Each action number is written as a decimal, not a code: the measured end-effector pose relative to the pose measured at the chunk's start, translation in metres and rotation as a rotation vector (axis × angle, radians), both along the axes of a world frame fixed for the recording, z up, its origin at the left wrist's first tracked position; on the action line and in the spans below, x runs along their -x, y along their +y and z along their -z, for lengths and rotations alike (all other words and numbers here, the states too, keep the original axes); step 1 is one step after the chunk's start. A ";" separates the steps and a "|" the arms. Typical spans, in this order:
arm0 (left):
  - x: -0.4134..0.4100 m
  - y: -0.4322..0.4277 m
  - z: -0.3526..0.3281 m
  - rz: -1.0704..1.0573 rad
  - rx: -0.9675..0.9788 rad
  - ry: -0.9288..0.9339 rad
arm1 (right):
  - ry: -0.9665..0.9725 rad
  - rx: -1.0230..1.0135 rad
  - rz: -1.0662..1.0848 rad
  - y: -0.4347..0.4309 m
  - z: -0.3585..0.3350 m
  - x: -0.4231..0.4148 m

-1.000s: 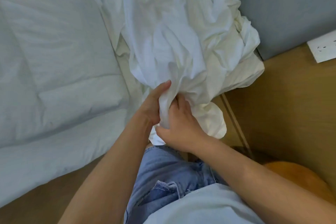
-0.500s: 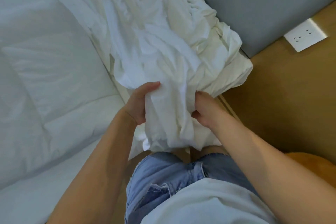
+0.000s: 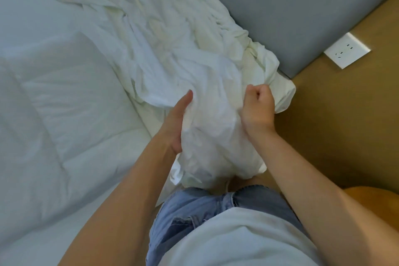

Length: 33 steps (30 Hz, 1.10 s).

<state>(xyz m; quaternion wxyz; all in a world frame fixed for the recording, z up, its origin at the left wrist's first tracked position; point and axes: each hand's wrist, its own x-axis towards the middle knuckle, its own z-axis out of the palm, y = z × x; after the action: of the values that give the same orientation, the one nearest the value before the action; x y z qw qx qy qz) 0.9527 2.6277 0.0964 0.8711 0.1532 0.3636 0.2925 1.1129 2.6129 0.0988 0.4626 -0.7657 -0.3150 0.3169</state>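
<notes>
We hold a crumpled white sheet (image 3: pixel 211 134) between our two hands, just above our denim shorts (image 3: pixel 194 207). The bunched end hangs down between our wrists, while the rest trails up and away across the bed towards the grey padded headboard (image 3: pixel 280 6). Our left hand (image 3: pixel 176 123) lies against the bundle's left side. Its thumb is stretched flat on top of the cloth and its fingers are hidden beneath it, so the fabric is pinched between them. Our right hand (image 3: pixel 258 108) is curled into a fist on the bundle's right side, gripping a fold of the sheet. A white quilt (image 3: pixel 64 103) lies to the left of the sheet. A white wall socket (image 3: pixel 347 53) sits on the wooden panel (image 3: pixel 345 125) beside the headboard, showing only dark slots, its markings too small for us to read.
</notes>
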 end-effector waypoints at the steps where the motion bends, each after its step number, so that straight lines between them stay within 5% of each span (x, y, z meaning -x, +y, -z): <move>1: 0.001 0.002 0.000 0.054 0.003 0.054 | -0.026 -0.006 -0.033 -0.002 0.001 0.001; 3: 0.008 0.012 -0.004 0.051 -0.023 0.110 | -0.045 -0.014 -0.018 -0.002 -0.001 -0.003; 7: 0.026 0.033 -0.016 -0.247 -0.152 -0.118 | 0.029 -0.045 0.241 0.008 -0.011 -0.036; 15: -0.004 0.028 -0.020 -0.095 -0.062 0.057 | 0.058 -0.082 0.109 0.016 -0.018 -0.053; 20: -0.001 0.023 -0.024 0.424 -0.001 0.654 | 0.057 -0.123 -0.036 0.020 -0.021 -0.055; 22: -0.001 0.020 -0.024 0.430 0.006 0.754 | 0.027 -0.067 -0.137 0.019 -0.015 -0.053; 24: 0.002 0.022 -0.024 0.295 0.027 0.694 | 0.017 -0.020 -0.177 0.018 -0.007 -0.055; 29: 0.010 0.012 -0.012 -0.176 -0.025 0.162 | -0.018 0.063 -0.194 0.013 0.008 -0.062; 33: -0.001 -0.011 0.003 -0.116 0.060 0.206 | -0.028 0.108 -0.226 0.013 0.013 -0.056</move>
<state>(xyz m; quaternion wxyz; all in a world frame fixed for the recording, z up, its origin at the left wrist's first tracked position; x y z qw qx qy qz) 0.9539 2.6172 0.0932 0.8149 0.1349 0.4681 0.3140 1.1686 2.6254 0.0860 0.3776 -0.7534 -0.3883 0.3729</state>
